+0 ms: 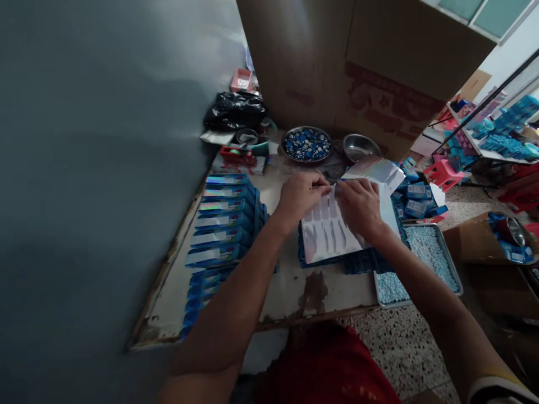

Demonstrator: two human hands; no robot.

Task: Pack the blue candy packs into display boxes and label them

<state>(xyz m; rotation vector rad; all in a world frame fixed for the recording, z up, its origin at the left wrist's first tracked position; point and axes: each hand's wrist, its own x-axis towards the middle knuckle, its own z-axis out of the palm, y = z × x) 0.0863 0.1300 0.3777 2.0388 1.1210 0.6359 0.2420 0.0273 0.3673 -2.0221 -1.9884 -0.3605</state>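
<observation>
My left hand and my right hand meet over a shiny holographic sheet that lies on a stack of blue trays on the worn table. The fingers of both hands are curled and pinched together at the sheet's upper edge. What they pinch is too small to make out. The sheet bears rows of pale narrow strips. A second shiny sheet lies just beyond my right hand.
Several blue boxes stand in a row at the left. A metal dish of blue pieces, an empty steel bowl, a tray of pale beads, a large cardboard box and a grey wall surround the table.
</observation>
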